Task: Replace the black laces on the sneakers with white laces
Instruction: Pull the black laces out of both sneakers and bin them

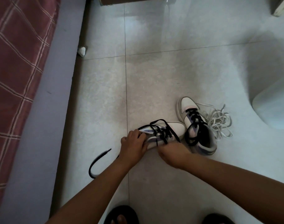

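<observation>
A white and grey sneaker (175, 129) lies on its side on the floor with loosened black laces (166, 133). My left hand (133, 145) grips its collar and tongue. My right hand (172, 155) is curled at the sneaker's underside, its fingers hidden; it seems to hold the shoe. One free end of the black lace (96, 160) trails left across the tiles. The second sneaker (197, 126) stands upright just to the right, still laced in black. A tangle of white laces (218, 122) lies on the floor beside it.
A bed with a red checked sheet (17, 70) and a grey frame (57, 94) runs along the left. A white rounded object (273, 109) sits at the right. A crumpled white scrap (82, 51) lies by the frame. My feet in black slippers (122, 215) show at the bottom.
</observation>
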Demonstrator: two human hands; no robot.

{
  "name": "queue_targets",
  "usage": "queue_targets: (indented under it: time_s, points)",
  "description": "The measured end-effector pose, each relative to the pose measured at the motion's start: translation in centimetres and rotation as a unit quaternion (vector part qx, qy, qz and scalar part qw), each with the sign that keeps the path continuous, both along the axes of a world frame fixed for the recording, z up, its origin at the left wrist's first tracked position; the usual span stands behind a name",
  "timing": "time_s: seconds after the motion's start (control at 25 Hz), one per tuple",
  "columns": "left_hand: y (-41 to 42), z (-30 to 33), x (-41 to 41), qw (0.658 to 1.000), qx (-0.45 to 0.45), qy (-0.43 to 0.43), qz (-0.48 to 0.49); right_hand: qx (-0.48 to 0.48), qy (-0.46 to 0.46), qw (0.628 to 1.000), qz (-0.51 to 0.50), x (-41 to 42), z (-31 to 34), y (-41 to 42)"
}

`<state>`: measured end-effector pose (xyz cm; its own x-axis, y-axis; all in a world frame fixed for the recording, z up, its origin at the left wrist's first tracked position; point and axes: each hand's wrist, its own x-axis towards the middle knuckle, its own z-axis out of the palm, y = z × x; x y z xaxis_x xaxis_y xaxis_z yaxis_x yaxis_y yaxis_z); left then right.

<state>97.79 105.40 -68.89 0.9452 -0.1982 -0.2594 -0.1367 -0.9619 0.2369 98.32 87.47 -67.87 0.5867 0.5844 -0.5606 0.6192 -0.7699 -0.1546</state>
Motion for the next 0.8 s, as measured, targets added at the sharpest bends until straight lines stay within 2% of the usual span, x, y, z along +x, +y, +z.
queue_targets:
  time_s: [0.04, 0.08, 0.12, 0.16, 0.2, 0.28, 0.36, 0.44, 0.52, 0.68, 0.8]
  points:
    - [0.0, 0.0, 0.1, 1.0, 0.001, 0.004, 0.001, -0.058, 0.046, 0.993, 0.095, -1.5, -0.2, -0.8]
    - [-0.1, 0.0, 0.1, 1.0, -0.002, 0.008, 0.003, -0.134, 0.097, 0.971, 0.175, -3.5, -0.2, -1.5]
    - [-0.1, 0.0, 0.1, 1.0, -0.007, 0.009, 0.005, -0.196, 0.14, 0.947, 0.21, -5.1, -0.3, -2.0]
    - [-0.1, -0.1, 0.1, 1.0, -0.011, 0.008, 0.005, -0.22, 0.161, 0.942, 0.197, -5.9, -0.4, -2.3]
    - [0.0, -0.1, 0.0, 1.0, -0.011, 0.006, 0.004, -0.2, 0.169, 0.955, 0.14, -5.8, -0.3, -2.1]
    - [0.1, -0.2, 0.0, 1.0, -0.008, 0.002, -0.001, -0.074, 0.12, 0.989, -0.036, -3.5, 0.1, -0.8]
    - [0.2, -0.2, 0.0, 1.0, -0.006, 0.008, -0.001, 0.055, 0.043, 0.976, -0.205, -0.7, 0.4, 0.7]
    - [0.3, -0.2, 0.0, 1.0, -0.003, 0.011, -0.003, 0.104, 0.039, 0.947, -0.302, 1.1, 0.3, 1.9]
    - [0.3, -0.3, 0.0, 1.0, -0.004, 0.007, -0.004, 0.101, 0.043, 0.943, -0.316, 1.7, 0.3, 2.2]
    - [0.3, -0.3, 0.0, 1.0, -0.011, -0.004, -0.007, 0.096, 0.025, 0.959, -0.264, 1.0, -0.3, 1.6]
    - [0.3, -0.4, 0.0, 1.0, -0.009, -0.001, -0.006, 0.142, 0.017, 0.939, -0.313, 0.3, -0.5, 1.8]
